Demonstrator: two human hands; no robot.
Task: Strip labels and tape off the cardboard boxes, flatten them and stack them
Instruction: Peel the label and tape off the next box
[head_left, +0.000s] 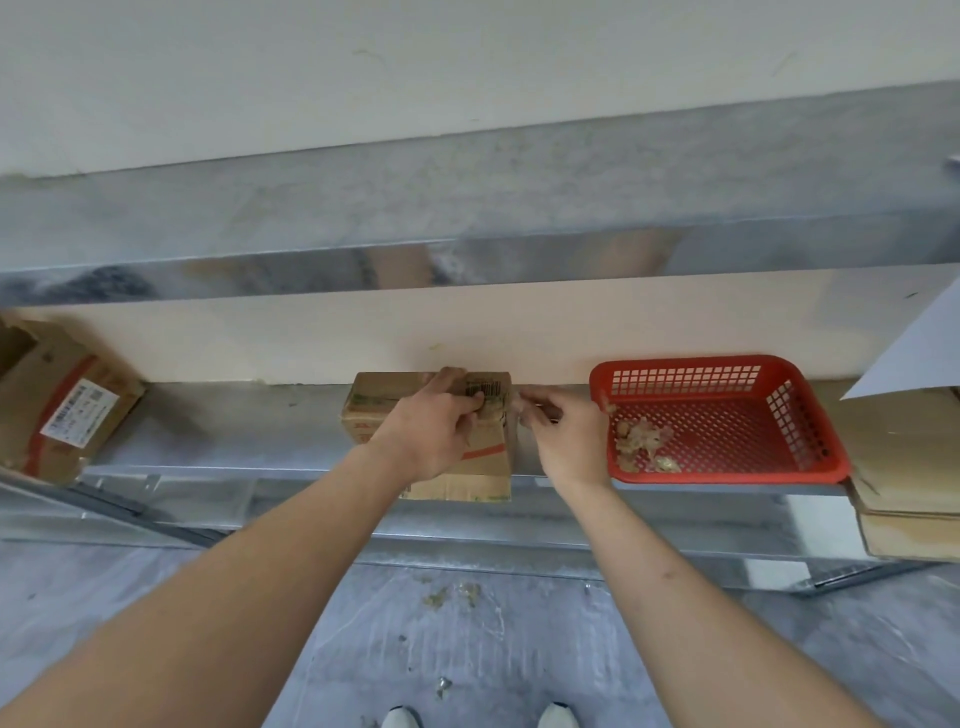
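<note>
The left hand (441, 421) gripped the cardboard box (457, 467) steady while the right hand (561, 431) pinched tape (519, 410) beside it.

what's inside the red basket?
A loose clump of crumpled tan tape and label scraps lies at the left end of the red perforated plastic basket; the remaining floor shows bare. Anything beneath the clump is hidden.
</note>
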